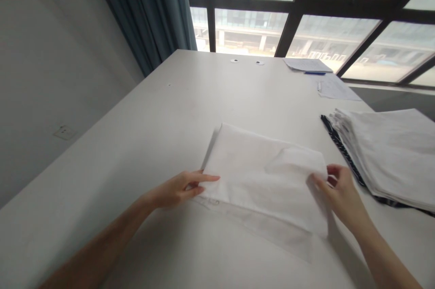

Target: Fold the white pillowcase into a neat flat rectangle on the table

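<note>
A white folded sheet of thin fabric [258, 175], cloth-like and slightly see-through, hangs between my hands over the table. My left hand [190, 187] pinches its left edge, with the index finger lying across the top face. At the opposite edge my right hand [335, 189] grips the cloth between thumb and fingers. Along the near side a sheer lower layer sticks out past the upper one. Faint dark marks or loose threads show near the left corner. The right edge is a little blurred.
On the right lies a stack of folded white cloths [394, 153] over a dark patterned cloth [343, 148]. Papers [306, 64] and a blue pen [314, 73] lie at the far right of the white table [152, 121]. Two small white round items [260, 63] sit near the far edge.
</note>
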`<action>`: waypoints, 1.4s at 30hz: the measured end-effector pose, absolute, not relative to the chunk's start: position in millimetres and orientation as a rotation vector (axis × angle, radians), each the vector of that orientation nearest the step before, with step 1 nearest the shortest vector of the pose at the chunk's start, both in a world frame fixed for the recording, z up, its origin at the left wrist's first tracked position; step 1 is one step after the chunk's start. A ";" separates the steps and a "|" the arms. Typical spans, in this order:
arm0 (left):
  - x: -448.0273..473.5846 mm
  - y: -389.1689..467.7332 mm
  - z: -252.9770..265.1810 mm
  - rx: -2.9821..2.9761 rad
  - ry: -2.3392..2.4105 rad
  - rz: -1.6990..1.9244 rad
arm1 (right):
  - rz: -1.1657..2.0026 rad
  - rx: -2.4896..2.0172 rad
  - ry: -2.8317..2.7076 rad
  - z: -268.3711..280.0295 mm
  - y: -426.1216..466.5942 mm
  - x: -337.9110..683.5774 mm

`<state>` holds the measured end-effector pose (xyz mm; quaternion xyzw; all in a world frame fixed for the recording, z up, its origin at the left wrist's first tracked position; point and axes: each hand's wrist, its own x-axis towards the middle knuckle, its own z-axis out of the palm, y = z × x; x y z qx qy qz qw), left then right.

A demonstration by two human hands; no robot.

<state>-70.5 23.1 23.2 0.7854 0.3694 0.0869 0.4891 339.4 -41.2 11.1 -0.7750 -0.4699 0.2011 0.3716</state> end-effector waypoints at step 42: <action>-58.3 20.8 -16.3 2.105 1.137 0.670 | 0.102 -1.118 -2.506 -10.1 -1.5 208.7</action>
